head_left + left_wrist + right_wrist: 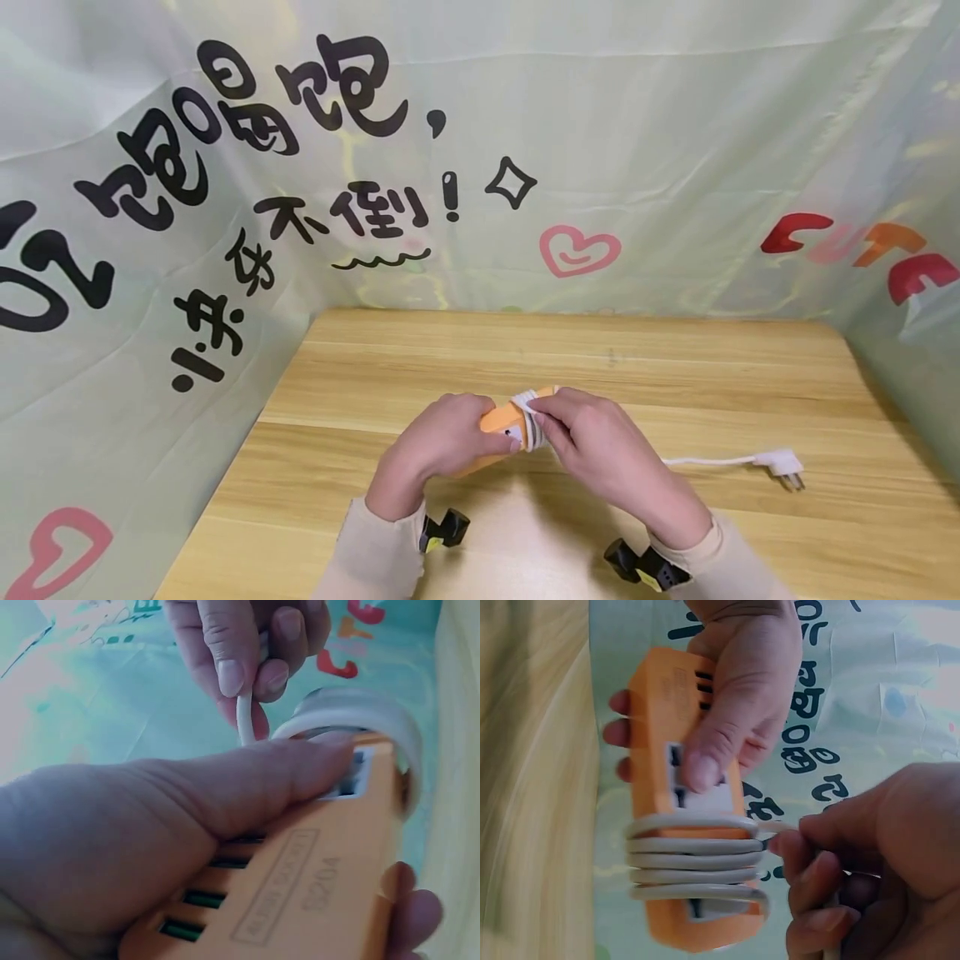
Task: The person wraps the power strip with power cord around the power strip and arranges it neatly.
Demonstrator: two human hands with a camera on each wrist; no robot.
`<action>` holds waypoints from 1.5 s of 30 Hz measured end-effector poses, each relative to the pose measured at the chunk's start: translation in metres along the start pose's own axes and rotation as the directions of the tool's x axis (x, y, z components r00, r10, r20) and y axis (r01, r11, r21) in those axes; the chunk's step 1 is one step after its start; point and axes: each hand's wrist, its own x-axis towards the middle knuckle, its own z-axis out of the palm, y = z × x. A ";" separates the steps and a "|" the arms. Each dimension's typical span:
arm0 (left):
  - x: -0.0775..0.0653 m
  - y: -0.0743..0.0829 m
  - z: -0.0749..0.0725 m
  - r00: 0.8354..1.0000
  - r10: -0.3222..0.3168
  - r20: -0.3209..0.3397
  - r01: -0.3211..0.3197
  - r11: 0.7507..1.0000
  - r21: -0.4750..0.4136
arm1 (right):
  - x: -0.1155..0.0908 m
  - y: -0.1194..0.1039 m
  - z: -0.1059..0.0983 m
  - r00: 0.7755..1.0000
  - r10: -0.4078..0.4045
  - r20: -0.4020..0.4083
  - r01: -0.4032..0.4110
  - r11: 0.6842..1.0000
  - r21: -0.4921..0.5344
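An orange power strip (651,750) with USB slots is gripped by my left hand (453,433), its thumb lying across the face near a socket. White cord (694,860) runs round the strip's other end in several side-by-side loops. My right hand (600,442) pinches the cord between thumb and fingers, just beside the loops. In the left wrist view, a short stretch of cord (244,720) hangs from the right hand's fingertips. Past the right hand, the cord's free end leads to a white plug (780,461) lying on the table.
The wooden table (465,350) is enclosed by pale cloth walls (675,150) with black writing and hearts. Each wrist carries a small black camera, one of them the left wrist camera (446,529).
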 end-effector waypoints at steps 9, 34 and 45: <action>0.001 0.000 -0.008 0.987 -0.071 -0.146 0.058 0.994 -0.090 | 0.001 0.002 -0.002 0.985 0.165 -0.050 -0.159 0.981 0.109; -0.001 -0.003 -0.026 0.943 -0.167 -0.286 -0.008 0.852 -0.523 | 0.004 0.009 0.000 0.985 0.172 0.029 -0.174 0.960 0.221; -0.004 -0.005 -0.027 0.976 -0.095 -0.197 -0.060 0.748 -0.661 | 0.008 0.017 -0.002 0.972 0.234 0.034 -0.236 0.967 0.095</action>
